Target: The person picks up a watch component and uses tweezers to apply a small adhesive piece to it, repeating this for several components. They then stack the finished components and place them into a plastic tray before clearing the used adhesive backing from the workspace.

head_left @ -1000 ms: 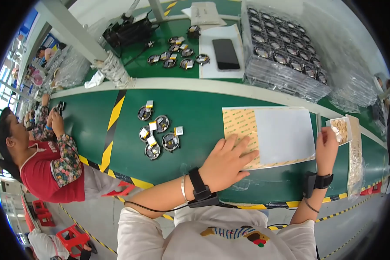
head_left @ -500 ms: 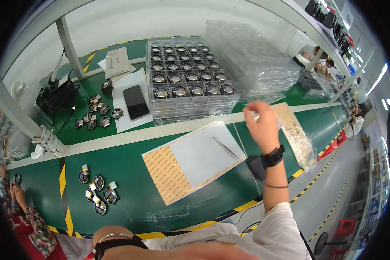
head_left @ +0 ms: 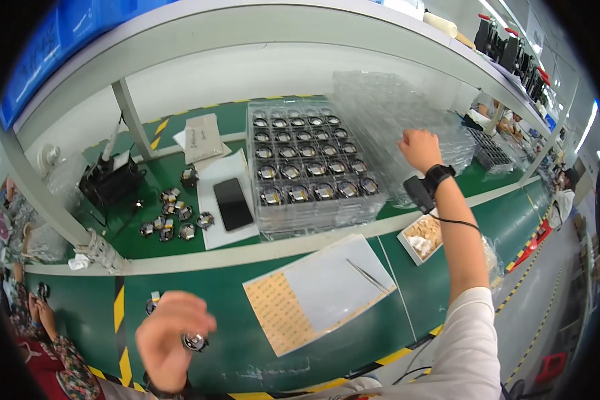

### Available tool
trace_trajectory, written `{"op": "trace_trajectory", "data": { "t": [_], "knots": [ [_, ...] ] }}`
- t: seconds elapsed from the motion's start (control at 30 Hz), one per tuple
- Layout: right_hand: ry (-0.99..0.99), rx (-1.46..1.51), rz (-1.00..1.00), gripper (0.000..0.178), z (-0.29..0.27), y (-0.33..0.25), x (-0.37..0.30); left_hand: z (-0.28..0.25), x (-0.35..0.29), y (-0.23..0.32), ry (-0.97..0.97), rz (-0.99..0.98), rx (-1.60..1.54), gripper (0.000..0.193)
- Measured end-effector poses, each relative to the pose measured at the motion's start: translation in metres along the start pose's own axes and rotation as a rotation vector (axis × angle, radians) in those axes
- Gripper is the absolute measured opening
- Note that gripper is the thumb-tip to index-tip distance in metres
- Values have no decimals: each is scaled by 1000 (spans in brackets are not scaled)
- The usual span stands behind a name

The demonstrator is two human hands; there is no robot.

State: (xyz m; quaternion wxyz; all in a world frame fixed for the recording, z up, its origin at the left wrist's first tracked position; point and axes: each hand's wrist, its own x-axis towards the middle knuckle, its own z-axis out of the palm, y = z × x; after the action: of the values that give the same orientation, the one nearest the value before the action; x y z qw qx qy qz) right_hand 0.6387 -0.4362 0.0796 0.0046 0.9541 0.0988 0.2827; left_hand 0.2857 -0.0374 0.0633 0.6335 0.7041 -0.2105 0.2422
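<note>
My left hand [head_left: 170, 337] hovers over the near left of the bench, fingers bent and slightly blurred. A small round electronic module [head_left: 194, 342] shows just under its fingertips; whether they touch it is unclear. Another module [head_left: 152, 303] lies partly behind that hand. Farther off, my right hand [head_left: 421, 150] is raised in front of a stack of clear plastic trays [head_left: 387, 100], with fingers curled in and their tips hidden. A strapped device with a cable sits on that wrist. Between the hands, metal tweezers [head_left: 367, 275] rest on a white and tan sheet [head_left: 307, 293].
A stack of clear trays filled with round modules [head_left: 307, 170] stands on the back ledge. Left of it are a black phone [head_left: 233, 203], several loose modules [head_left: 170, 217] and a black device [head_left: 111, 179]. A white box of tan pieces [head_left: 420, 239] sits beside my right forearm. A co-worker's hands [head_left: 41, 310] are far left.
The view has tilted up. My left hand has come in over the modules from the lower edge. My right hand has moved away from me, from beside the box to the clear trays.
</note>
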Motion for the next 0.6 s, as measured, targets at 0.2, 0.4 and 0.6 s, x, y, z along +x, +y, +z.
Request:
{"op": "trace_trajectory", "data": {
  "t": [0.2,0.4,0.6],
  "knots": [
    [-148,318,-97,26,-9,32,40,-112,18,-141,188,-496,455,21],
    [61,-1,-178,26,0,53,47,-191,97,-249,231,-400,952,44],
    [406,-55,-146,20,-3,53,50,-167,156,-313,215,-493,960,58]
  ]
}}
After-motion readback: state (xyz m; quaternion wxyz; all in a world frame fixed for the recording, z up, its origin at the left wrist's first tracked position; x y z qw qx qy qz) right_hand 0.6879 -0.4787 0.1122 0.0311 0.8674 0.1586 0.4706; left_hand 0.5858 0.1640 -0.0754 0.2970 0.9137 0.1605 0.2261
